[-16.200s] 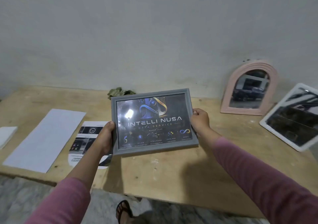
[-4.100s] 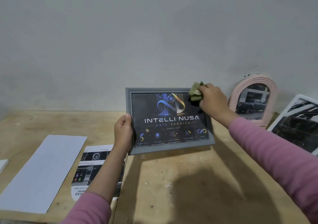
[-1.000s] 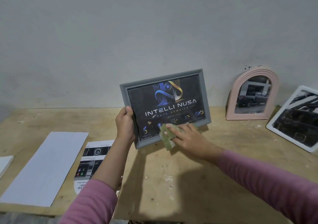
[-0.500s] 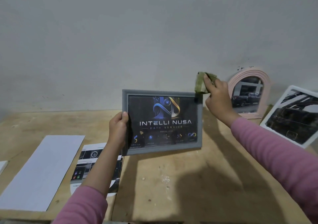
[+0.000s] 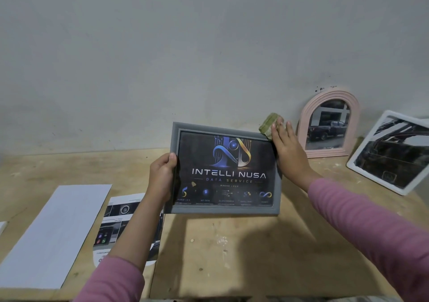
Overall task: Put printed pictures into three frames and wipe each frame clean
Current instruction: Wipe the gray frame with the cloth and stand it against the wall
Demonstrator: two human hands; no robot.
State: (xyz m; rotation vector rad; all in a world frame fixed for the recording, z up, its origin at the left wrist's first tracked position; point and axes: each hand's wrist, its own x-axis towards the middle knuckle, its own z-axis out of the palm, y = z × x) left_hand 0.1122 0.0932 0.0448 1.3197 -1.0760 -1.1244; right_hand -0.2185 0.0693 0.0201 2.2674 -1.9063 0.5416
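I hold a grey picture frame (image 5: 222,208) upright above the wooden table (image 5: 232,250); it shows a dark print with the words INTELLI NUSA. My left hand (image 5: 162,174) grips its left edge. My right hand (image 5: 287,148) lies flat against the frame's upper right corner and presses a green cloth (image 5: 269,124) onto that corner. A pink arched frame (image 5: 329,123) with a car picture leans on the wall at the right. A white frame (image 5: 394,153) with a dark picture leans further right.
A blank white sheet (image 5: 53,236) lies on the table at the left. A printed picture (image 5: 120,222) lies beside it, partly under my left forearm. The corner of a white object (image 5: 2,226) shows at the far left edge. A grey wall rises behind.
My right hand with the cloth swept from the frame's bottom edge up to its top right corner and now lies flatter on the right side. The frame tilted back to level.
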